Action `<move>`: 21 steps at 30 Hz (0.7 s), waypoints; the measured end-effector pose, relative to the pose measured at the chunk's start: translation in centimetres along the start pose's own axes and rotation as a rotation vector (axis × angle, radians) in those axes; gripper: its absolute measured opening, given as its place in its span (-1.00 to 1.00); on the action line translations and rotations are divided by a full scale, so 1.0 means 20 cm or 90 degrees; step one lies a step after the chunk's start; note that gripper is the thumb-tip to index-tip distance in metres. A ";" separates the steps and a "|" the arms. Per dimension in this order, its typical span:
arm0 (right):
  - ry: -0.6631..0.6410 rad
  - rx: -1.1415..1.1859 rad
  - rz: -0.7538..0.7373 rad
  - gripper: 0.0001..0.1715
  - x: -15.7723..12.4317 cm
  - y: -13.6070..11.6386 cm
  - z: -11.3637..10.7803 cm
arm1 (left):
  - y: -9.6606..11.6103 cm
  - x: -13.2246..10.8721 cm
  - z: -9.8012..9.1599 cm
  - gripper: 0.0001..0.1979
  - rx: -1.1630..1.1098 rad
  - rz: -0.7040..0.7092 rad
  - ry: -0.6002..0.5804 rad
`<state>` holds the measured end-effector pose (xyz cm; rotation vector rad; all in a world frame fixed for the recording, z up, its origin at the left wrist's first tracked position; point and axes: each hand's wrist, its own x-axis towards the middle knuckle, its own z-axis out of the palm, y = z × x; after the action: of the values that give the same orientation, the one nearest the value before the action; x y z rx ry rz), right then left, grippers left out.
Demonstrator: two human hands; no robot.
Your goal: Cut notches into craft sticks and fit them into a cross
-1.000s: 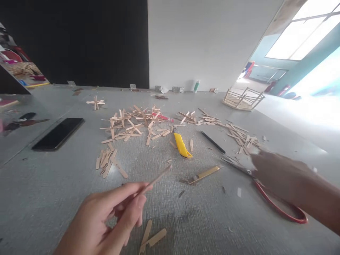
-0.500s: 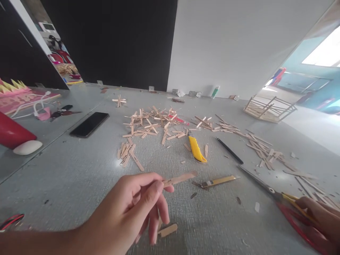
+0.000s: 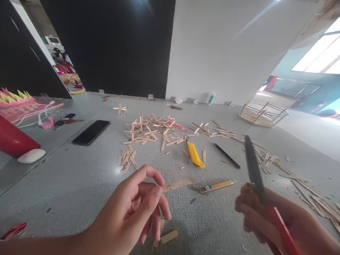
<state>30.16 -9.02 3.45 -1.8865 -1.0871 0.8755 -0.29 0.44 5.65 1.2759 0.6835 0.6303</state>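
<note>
Between thumb and fingers, my left hand (image 3: 143, 205) pinches a flat wooden popsicle stick (image 3: 179, 184) that points right. My right hand (image 3: 276, 219) is raised at the lower right, wrapped round the red and yellow handles of a pair of scissors (image 3: 254, 166); the blades look closed and point up. A slim yellow utility knife (image 3: 217, 186) lies on the table between the hands. Farther off are a fatter yellow box cutter (image 3: 195, 154) and a black pen-like stick (image 3: 227, 155). Below my left hand lie cut stick pieces (image 3: 169, 236).
Popsicle sticks (image 3: 151, 129) are heaped across the middle, with more loose sticks (image 3: 271, 159) at the right. A phone (image 3: 91, 132) and a red object (image 3: 16, 136) are on the left. A small stick frame (image 3: 262, 115) stands at back right before an upright panel (image 3: 217, 53).
My right hand has lifted the scissors off the table, moved left, and turned them upright. My left hand keeps hold of the popsicle stick with little movement. The view has shifted slightly.
</note>
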 end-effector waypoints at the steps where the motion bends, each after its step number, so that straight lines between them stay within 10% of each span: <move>1: -0.072 0.015 0.014 -0.62 -0.02 -0.06 0.07 | 0.00 0.00 0.00 -0.69 -0.011 -0.002 -0.009; 10: -0.169 0.197 -0.111 -0.58 -0.03 -0.36 0.41 | 0.09 -0.04 0.04 -0.52 0.031 -0.081 0.039; 21: -0.122 0.255 -0.126 -0.59 -0.03 -0.48 0.44 | 0.11 -0.02 0.04 -0.75 0.099 0.003 0.058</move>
<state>18.98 -3.91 7.90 -1.3654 -1.0944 1.0826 -0.03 0.02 8.02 1.3988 0.8179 0.6515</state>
